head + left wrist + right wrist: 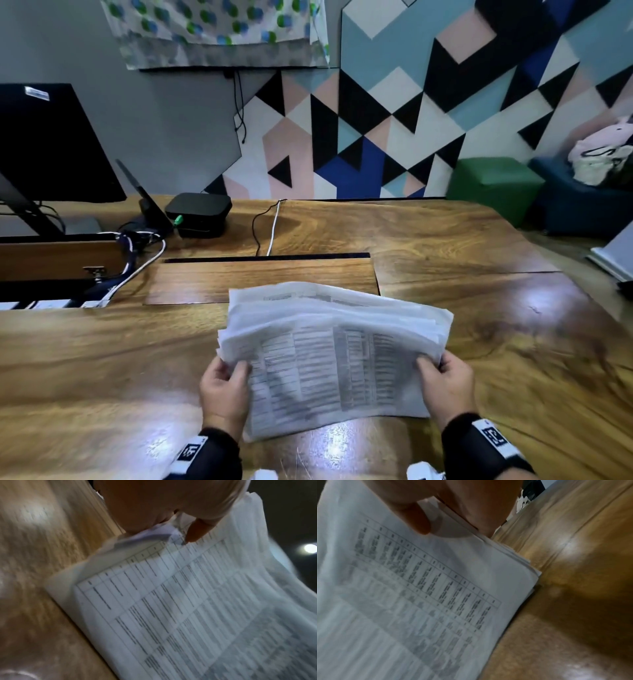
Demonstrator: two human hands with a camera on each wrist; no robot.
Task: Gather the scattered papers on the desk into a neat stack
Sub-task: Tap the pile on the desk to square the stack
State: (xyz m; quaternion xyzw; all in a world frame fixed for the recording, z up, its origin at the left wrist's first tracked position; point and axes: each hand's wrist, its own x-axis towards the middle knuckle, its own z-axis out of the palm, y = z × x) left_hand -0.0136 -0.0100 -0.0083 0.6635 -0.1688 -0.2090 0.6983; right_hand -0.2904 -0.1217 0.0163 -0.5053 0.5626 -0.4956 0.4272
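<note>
Geometric panels in black, blue, pink and white cover the wall [445,102] behind a glossy wooden counter [462,240], and from the head view the papers [329,356] sit front and centre, a thick sheaf with printed tables on the top sheet. The left hand [224,397] grips the sheaf's left edge, thumb on top, fingers tucked under. The right hand [448,387] pinches the right edge the same way. The sheaf's near edge sits low by the counter while the far edges fan up and spread unevenly. Off to the far left stands a dark monitor [51,144], a small black box [198,212] beside it, white and black cables [270,226] trailing across the wood. A green stool [493,185] sits past the counter's far right corner.

Over on the left wrist view, blurred: the thumb [197,531] presses down onto the top sheet [180,601] near its corner, the sheet's edge curled up beneath the palm, wood grain to the left.

Right wrist view now: the right thumb [418,519] lies on the printed page [419,588], fingers [484,511] wrapped under the layered edges, which are stepped and not yet flush, with the counter just beyond them.
</note>
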